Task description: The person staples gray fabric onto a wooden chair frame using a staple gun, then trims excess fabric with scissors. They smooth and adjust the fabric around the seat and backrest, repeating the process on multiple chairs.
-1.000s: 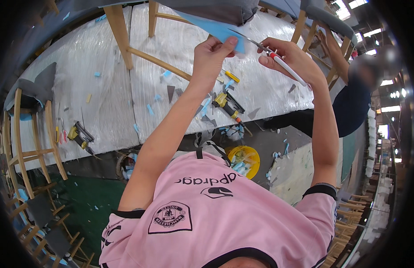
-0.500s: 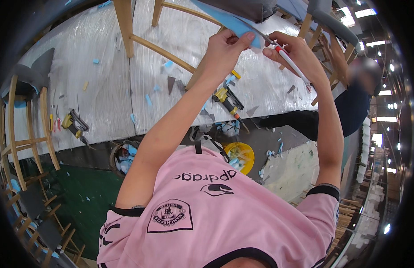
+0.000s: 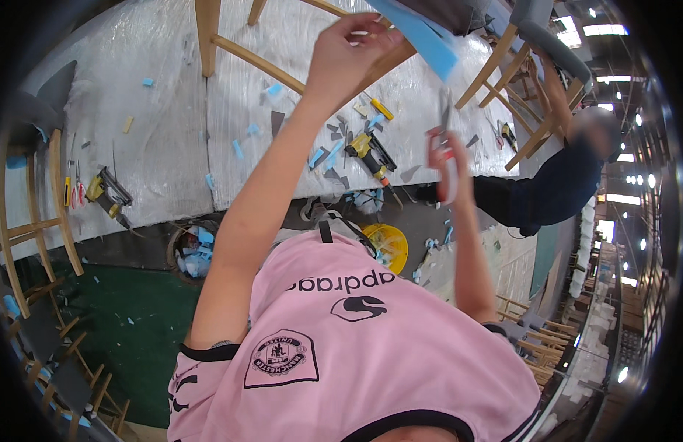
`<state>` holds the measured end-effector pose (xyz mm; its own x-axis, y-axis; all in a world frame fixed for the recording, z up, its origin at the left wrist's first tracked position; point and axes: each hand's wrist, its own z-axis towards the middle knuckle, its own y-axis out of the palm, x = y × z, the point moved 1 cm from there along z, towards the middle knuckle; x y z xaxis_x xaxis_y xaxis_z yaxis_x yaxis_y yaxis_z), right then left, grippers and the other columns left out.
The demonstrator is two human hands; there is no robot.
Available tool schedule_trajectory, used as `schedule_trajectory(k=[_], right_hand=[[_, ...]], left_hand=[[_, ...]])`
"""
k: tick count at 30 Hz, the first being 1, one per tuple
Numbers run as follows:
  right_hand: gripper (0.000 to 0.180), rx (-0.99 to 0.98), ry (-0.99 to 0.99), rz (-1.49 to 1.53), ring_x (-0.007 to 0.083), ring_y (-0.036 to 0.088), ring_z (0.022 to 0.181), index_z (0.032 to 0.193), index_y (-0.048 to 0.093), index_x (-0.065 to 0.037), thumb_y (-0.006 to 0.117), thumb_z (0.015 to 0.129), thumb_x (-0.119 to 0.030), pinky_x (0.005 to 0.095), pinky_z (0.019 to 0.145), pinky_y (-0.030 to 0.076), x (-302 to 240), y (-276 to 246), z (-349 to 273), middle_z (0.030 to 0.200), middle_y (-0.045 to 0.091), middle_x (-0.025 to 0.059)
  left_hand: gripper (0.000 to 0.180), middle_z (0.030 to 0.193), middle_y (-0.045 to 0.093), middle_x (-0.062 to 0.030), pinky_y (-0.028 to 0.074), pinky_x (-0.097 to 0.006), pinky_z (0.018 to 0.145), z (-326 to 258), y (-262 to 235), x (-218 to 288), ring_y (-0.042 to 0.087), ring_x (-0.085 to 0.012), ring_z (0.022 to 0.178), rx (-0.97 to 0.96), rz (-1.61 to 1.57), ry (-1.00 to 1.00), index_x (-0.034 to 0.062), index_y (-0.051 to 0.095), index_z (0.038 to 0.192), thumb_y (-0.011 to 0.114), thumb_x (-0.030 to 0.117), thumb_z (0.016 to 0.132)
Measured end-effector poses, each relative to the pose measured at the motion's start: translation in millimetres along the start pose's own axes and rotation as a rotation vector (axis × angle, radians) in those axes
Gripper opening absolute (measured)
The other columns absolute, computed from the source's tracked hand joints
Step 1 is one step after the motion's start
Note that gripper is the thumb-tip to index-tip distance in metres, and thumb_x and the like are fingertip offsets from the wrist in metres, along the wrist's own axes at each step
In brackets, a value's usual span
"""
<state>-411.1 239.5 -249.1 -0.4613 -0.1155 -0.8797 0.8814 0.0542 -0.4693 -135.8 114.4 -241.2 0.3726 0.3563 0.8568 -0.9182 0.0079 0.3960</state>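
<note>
Foam flap (image 3: 430,44), light blue, thin and flat, hangs from under the dark covering (image 3: 467,16) of a chair seat at the top of the view, tapering to a narrow, slanted lower tip. Below that tip is an open gap, with only the clear-wrapped counter (image 3: 157,125) showing behind; to the left a wooden leg (image 3: 389,65) of the chair slants down behind the left grip, and to the right the legs of a grey chair (image 3: 537,40) stand apart from the flap. The left grip (image 3: 349,55) is at the flap's left edge, above the tip, thumb and fingers bent toward one another; I cannot tell whether they pinch the foam. The right grip (image 3: 461,173), blurred, is closed around red-and-white scissors (image 3: 446,156), blades pointing up toward the flap but clear of it; whether the blades are parted is too blurred to tell. Farther down on the counter lie a yellow-and-black nail gun (image 3: 371,156), a yellow-handled tool (image 3: 382,109) and scattered blue and grey scraps, short of the front edge. Beyond that edge sits a yellow bucket (image 3: 402,254), and a co-worker (image 3: 559,188) in dark clothing is at the grey chair.
</note>
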Motion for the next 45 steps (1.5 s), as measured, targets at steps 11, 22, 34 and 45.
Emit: schedule_trajectory(k=[11,22,34,45], right_hand=[[0.048,0.307,-0.174,0.127,0.0083,0.050,0.074,0.120,0.057,0.001,0.067,0.101,-0.042,0.0256,0.065,0.043,-56,163,72,0.086,0.056,0.0028],[0.039,0.391,-0.179,0.375,0.0056,0.054,0.054,0.115,0.061,0.002,0.068,0.102,-0.035,0.0230,0.047,0.039,-53,185,74,0.068,0.055,-0.0014],[0.042,0.766,-0.346,0.448,0.0113,0.062,0.071,0.127,0.054,0.001,0.076,0.095,-0.017,0.0256,0.062,0.049,-100,114,63,0.082,0.064,0.0029],[0.045,0.630,0.311,0.211,0.0122,0.059,0.080,0.130,0.058,-0.002,0.074,0.089,-0.011,0.0280,0.067,0.051,161,44,-97,0.094,0.063,0.0053]], left_hand=[[0.047,0.097,0.073,-0.0064,0.051,-0.029,0.094,46,-26,10,0.067,-0.0144,0.095,-0.154,0.008,-0.192,0.0018,0.074,0.110,0.088,0.038,0.083],[0.050,0.093,0.073,-0.0059,0.056,-0.029,0.087,30,-14,16,0.069,-0.0149,0.088,-0.097,-0.137,-0.218,0.0004,0.069,0.115,0.088,0.034,0.083],[0.073,0.095,0.071,-0.0141,0.054,-0.027,0.081,-19,44,16,0.069,-0.0161,0.090,0.095,-0.206,-0.183,-0.0075,0.039,0.137,0.086,0.009,0.083],[0.033,0.121,0.066,-0.0085,0.048,-0.039,0.097,-16,-5,60,0.062,-0.0253,0.108,0.069,0.688,0.759,0.0106,0.070,0.115,0.080,0.014,0.084]])
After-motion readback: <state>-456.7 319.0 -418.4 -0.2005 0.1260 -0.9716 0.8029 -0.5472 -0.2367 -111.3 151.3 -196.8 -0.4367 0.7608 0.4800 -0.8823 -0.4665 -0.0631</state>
